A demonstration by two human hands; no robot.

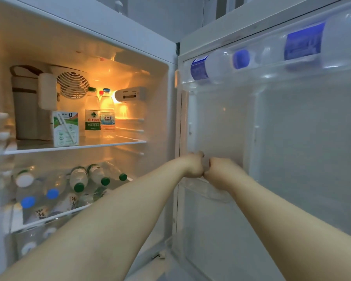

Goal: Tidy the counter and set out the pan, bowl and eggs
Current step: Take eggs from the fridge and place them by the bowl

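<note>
Two bare arms reach into the open fridge, side by side. The left hand [193,166] and the right hand [221,172] meet knuckle to knuckle, halfway up the inside of the fridge door [292,138]. Their fingers are curled in, and the right hand is blurry. I cannot tell if they grip anything.

Just under the hands is a clear door bin [209,192]. Its long side runs along the door. The hands hide what is in it, so I cannot tell if the eggs are there. No pan or bowl is in sight.

There is lots of bare door above the hands, up to the top door shelf [272,72], where water bottles [217,66] lie on their sides. To the left, the fridge wall edge [173,118] is close to the left hand.

Inside, a milk carton [66,128] and tall bottles [92,114] stand on the glass shelf [109,144]. More bottles [78,177] lie below, caps pointing out.
</note>
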